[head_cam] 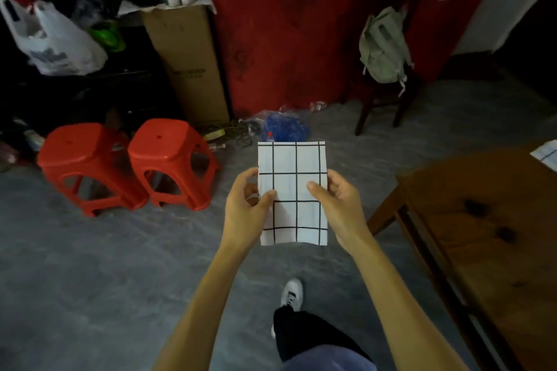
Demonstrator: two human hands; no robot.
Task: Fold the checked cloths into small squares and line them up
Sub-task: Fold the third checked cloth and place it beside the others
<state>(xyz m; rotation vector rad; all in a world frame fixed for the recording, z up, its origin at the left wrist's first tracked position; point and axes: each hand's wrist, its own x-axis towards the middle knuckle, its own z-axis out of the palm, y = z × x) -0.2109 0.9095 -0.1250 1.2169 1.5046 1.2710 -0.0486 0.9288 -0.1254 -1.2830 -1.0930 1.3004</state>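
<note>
Two red plastic stools (126, 166) stand side by side on the grey floor (90, 265) at left, in front of a tall cardboard box (187, 63). At centre, the left hand (244, 208) and right hand (337, 205) each pinch a side edge of a folded checked cloth (292, 193), held upright in the air above the floor. At right stands a wooden surface (482, 235), with another checked cloth (547, 155) lying at its far edge.
</note>
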